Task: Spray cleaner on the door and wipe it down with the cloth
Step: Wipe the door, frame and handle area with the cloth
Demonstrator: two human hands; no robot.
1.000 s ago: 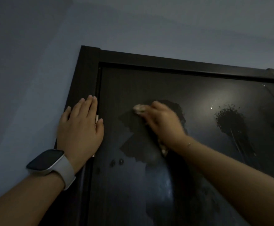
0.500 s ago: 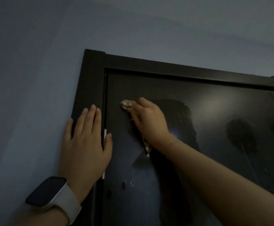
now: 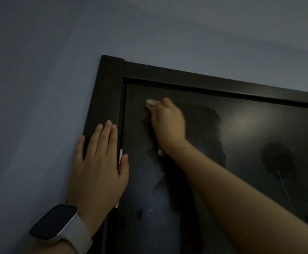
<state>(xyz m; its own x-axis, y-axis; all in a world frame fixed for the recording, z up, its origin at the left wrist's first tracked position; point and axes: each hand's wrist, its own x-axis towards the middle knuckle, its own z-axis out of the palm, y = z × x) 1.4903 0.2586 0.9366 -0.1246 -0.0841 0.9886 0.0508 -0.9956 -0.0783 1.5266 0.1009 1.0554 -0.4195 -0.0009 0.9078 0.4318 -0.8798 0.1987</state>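
— What do we have on the left?

— Our left hand [image 3: 98, 167] lies flat, fingers [image 3: 107, 132] straight and close together, pointing up. The palm and fingers press on the dark door frame [image 3: 103, 99], and the thumb reaches across the gap onto the door [image 3: 241, 125] itself. The little finger sits at the frame's outer edge, beside the grey-blue wall [image 3: 39, 88]. It holds nothing. A smartwatch [image 3: 55, 224] with a pale band sits on that wrist.

— And the right?

— Our right hand [image 3: 168, 123] is up near the door's top left corner, well inside the frame, pressed against the door. Its fingers are curled down over the cloth [image 3: 150, 103]; we see a pale bit of the cloth poking out past the fingertips at the top, and another small pale scrap below the wrist. Most of the cloth is hidden under the hand, and the hand is blurred, so we cannot tell just how each finger lies.

— Where is the wet part?

— A darker smeared patch [image 3: 204, 125] spreads on the door to the right of and below our right hand. Farther right is a separate round dark spray blot [image 3: 276, 158] with thin runs trailing down from it. A silvery hinge [image 3: 120, 154] shows in the gap between frame and door, just beside our left thumb.
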